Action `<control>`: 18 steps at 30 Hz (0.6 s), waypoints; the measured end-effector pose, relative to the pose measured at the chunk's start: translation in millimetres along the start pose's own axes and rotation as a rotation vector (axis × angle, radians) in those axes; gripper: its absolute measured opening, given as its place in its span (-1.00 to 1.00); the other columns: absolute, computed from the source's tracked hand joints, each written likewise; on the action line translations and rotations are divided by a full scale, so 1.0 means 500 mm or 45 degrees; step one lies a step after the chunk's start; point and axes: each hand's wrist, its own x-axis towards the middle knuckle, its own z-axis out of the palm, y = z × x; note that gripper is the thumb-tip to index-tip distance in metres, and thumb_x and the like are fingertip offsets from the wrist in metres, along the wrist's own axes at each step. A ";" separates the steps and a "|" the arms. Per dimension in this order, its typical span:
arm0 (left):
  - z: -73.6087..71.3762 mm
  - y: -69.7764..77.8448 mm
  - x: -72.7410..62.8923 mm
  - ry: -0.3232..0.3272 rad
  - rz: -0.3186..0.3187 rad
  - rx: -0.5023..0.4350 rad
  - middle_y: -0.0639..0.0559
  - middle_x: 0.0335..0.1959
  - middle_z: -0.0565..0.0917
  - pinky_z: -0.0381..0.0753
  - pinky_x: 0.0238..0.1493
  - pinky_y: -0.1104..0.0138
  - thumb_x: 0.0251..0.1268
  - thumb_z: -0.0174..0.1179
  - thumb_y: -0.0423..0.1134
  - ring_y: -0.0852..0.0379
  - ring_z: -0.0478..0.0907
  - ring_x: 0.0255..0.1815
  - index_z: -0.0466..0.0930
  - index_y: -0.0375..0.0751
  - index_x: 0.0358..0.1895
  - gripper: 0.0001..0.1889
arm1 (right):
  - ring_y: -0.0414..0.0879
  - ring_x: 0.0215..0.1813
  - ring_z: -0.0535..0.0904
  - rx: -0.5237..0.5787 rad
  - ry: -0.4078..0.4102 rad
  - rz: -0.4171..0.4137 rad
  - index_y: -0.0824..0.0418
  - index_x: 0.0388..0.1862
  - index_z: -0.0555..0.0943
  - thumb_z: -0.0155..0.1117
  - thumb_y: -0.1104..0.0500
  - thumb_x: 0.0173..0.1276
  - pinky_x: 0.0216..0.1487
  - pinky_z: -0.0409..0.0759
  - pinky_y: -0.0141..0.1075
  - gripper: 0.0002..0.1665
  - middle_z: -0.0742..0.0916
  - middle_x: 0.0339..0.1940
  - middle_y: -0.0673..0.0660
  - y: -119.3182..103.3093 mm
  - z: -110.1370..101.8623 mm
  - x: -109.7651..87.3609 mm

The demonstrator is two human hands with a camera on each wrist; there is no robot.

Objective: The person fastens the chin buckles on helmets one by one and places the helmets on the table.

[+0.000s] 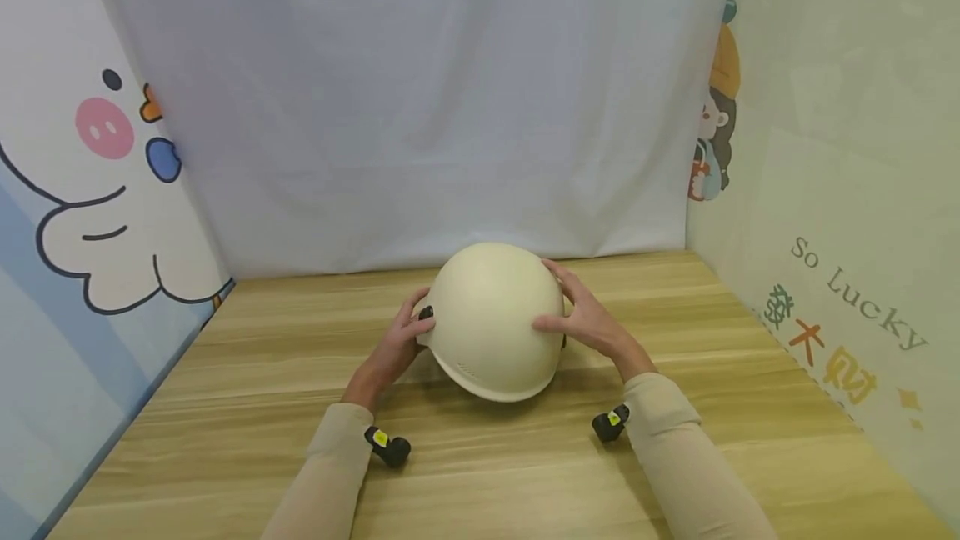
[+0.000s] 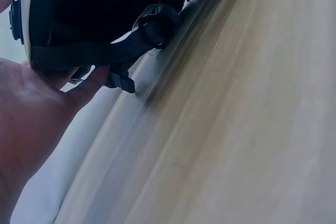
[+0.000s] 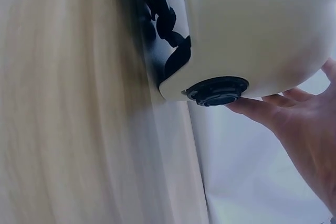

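Note:
A cream helmet [image 1: 491, 319] is between both hands, tilted, its smooth dome facing me in the head view. The left hand [image 1: 392, 348] grips its left rim, the thumb near a black side fitting [image 1: 426, 312]. In the left wrist view, fingers of that hand reach under the rim by a black strap [image 2: 100, 54] and the dark interior [image 2: 105, 6]. The right hand [image 1: 594, 325] holds the right side, thumb on the dome and fingers round the far side. A round black fitting [image 3: 218, 91] sits near its fingertips in the right wrist view. Hanging straps are partly hidden.
A wood-grain table [image 1: 262, 407] lies under the helmet. Behind it hangs a pale curtain [image 1: 405, 107]. Printed panels stand on both sides, a cartoon figure [image 1: 97, 215] on the left and lettering [image 1: 858, 298] on the right. Small black cameras [image 1: 388, 447] are worn on the wrists.

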 end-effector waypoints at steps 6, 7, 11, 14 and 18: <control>0.009 0.005 -0.003 0.087 0.056 0.087 -0.17 0.13 0.58 0.55 0.05 0.30 0.59 -0.05 -0.29 0.21 0.63 -0.07 -0.08 -0.36 0.51 -0.41 | 0.30 0.54 0.07 0.025 0.019 0.014 -0.16 0.63 0.07 0.51 -0.06 0.16 0.25 0.26 0.39 0.15 0.12 0.61 0.17 -0.002 -0.003 -0.002; 0.011 0.006 -0.002 0.120 0.055 0.116 -0.21 0.10 0.60 0.55 0.05 0.31 0.59 -0.02 -0.26 0.21 0.63 -0.09 -0.04 -0.39 0.49 -0.41 | 0.31 0.54 0.07 0.030 0.024 0.016 -0.16 0.63 0.07 0.51 -0.07 0.17 0.25 0.26 0.40 0.15 0.12 0.61 0.17 -0.002 -0.003 -0.002; 0.014 0.010 0.006 0.231 0.037 0.204 -0.26 0.00 0.66 0.60 -0.03 0.33 0.58 0.04 -0.19 0.20 0.66 -0.16 0.13 -0.45 0.45 -0.43 | 0.32 0.54 0.07 0.051 0.041 0.019 -0.14 0.64 0.06 0.49 -0.05 0.19 0.22 0.29 0.40 0.14 0.12 0.61 0.18 0.002 -0.004 -0.003; 0.013 0.013 0.008 0.242 0.024 0.243 -0.18 -0.09 0.71 0.62 -0.12 0.34 0.58 0.05 -0.16 0.19 0.66 -0.23 0.22 -0.42 0.45 -0.45 | 0.31 0.55 0.07 0.056 0.053 0.015 -0.13 0.64 0.07 0.49 -0.03 0.19 0.24 0.27 0.39 0.13 0.12 0.61 0.18 0.006 -0.004 0.000; 0.009 0.014 0.007 0.251 0.008 0.289 0.02 -0.32 0.72 0.55 -0.29 0.37 0.57 0.07 -0.13 0.19 0.57 -0.40 0.31 -0.34 0.45 -0.47 | 0.31 0.54 0.07 0.051 0.065 0.023 -0.13 0.63 0.08 0.49 -0.04 0.18 0.25 0.25 0.40 0.13 0.13 0.61 0.18 0.008 -0.006 0.001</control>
